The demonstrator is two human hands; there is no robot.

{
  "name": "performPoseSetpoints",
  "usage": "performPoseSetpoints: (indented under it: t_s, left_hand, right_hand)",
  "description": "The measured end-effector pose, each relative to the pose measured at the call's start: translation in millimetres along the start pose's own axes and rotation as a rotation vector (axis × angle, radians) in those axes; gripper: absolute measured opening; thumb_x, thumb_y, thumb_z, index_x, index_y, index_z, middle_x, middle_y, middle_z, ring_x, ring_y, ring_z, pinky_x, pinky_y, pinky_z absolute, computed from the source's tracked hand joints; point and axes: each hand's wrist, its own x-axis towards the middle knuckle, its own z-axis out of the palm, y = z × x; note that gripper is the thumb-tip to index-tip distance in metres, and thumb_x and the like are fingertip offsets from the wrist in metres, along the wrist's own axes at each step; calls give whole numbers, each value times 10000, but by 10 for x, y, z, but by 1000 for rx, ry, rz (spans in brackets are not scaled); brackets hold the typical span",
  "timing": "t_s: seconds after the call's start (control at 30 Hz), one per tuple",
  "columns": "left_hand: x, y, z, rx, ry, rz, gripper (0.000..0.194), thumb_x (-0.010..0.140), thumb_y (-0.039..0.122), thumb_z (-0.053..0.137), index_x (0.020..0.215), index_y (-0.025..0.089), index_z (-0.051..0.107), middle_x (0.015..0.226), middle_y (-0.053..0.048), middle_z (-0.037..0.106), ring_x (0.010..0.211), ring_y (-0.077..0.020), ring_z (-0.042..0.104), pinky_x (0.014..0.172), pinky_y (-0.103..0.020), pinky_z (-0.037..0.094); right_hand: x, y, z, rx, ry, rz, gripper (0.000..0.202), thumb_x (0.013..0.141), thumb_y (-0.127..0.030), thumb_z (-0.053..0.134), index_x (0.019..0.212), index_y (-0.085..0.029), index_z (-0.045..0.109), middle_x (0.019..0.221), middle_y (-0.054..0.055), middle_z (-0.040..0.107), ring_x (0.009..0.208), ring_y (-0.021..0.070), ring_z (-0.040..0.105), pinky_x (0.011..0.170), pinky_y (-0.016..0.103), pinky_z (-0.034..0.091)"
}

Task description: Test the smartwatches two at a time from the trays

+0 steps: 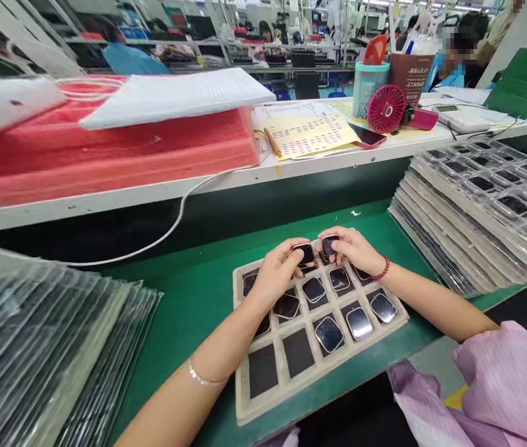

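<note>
Pink fabric, nearest: sleeve (509,366), bunched at right elbow. Clear flat trays, left stack (58,347), leaning. Beige tray (243,397), on green bench top (184,335), divided into dark-lined pockets; loose watch-like cases (359,323), square with rounded corners, lying face up in most, several askew. Left hand (275,268), over far part of tray: thumb and fingers pinching first held case (306,251), thumb lapping one side of the face. Right hand (359,249): pinching second held case (327,244), just beside the first, thumb on the face. Fingertips underneath hidden; exact placing, cannot tell. Handling, by judgement: light, stiff; glossy face probably slick, prone to smears, scratches, cracks if dropped. Best hold: opposite edges of the pale rim, thumb off the glass, gentle pressure. Off to the right: right stack (454,230) of trays, topped with similar cases. Beyond, on white shelf (337,156): red foam block (161,149) under papers (184,93); yellow sheet (314,136); magenta fan (387,109). Farthest: blurred workstations.
</note>
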Motion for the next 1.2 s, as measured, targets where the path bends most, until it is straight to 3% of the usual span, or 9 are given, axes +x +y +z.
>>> performPoseSetpoints:
  t_s: [0.13, 0.27, 0.6, 0.83, 1.0, 1.1, 1.2]
  left_hand:
    - [3, 4, 41, -52, -14, 7, 449, 687, 250, 598, 1125, 161, 623, 941, -46, 710, 745, -170, 669, 605, -263, 528]
    - [25, -30, 53, -78, -17, 7, 485, 650, 196, 581, 1132, 156, 609, 996, -74, 727, 818, -194, 696, 581, -242, 510]
    - [44, -58, 41, -73, -6, 23, 468, 680, 188, 596, 1145, 141, 599, 978, -82, 734, 772, -188, 712, 550, -222, 470]
    - [48, -83, 34, -50, -8, 34, 456, 691, 185, 595, 1145, 148, 602, 1033, -92, 722, 779, -183, 707, 564, -223, 469]
    - [36, -77, 34, -30, -11, 57, 460, 688, 178, 578, 1147, 153, 600, 1053, -85, 719, 790, -168, 691, 613, -238, 512]
    - [29, -74, 31, -32, -21, 56, 458, 692, 170, 572, 1149, 155, 594, 1072, -82, 718, 818, -172, 704, 695, -267, 549]
    - [31, -75, 30, -28, -23, 51, 439, 696, 168, 579, 1134, 156, 592, 1044, -77, 718, 824, -185, 716, 732, -291, 562]
  right_hand:
    - [-5, 21, 4, 75, -33, 10, 525, 798, -142, 565, 1322, -162, 572, 926, 34, 703, 741, 117, 680, 590, 207, 607]
    - [-6, 23, -27, 212, -57, 40, 542, 840, -213, 644, 1374, -203, 548, 1182, 81, 660, 829, 123, 691, 654, 229, 633]
    - [-10, -10, -90, 332, -163, 86, 547, 715, -265, 863, 1195, -185, 613, 1002, 17, 685, 584, 59, 656, 563, 184, 607]
    - [-8, -22, -70, 350, -176, 133, 585, 775, -282, 821, 1287, -163, 564, 896, 17, 708, 685, 110, 722, 639, 203, 632]
    - [-23, -38, -30, 310, -120, 141, 534, 854, -233, 712, 1351, -170, 528, 1118, 88, 705, 847, 161, 752, 679, 228, 644]
    - [-27, -50, -19, 294, -108, 127, 493, 845, -208, 696, 1315, -177, 553, 1163, 94, 705, 821, 149, 747, 660, 228, 641]
    - [-28, -51, -27, 258, -100, 104, 385, 857, -269, 681, 1219, -158, 610, 1062, 86, 740, 699, 125, 729, 603, 220, 625]
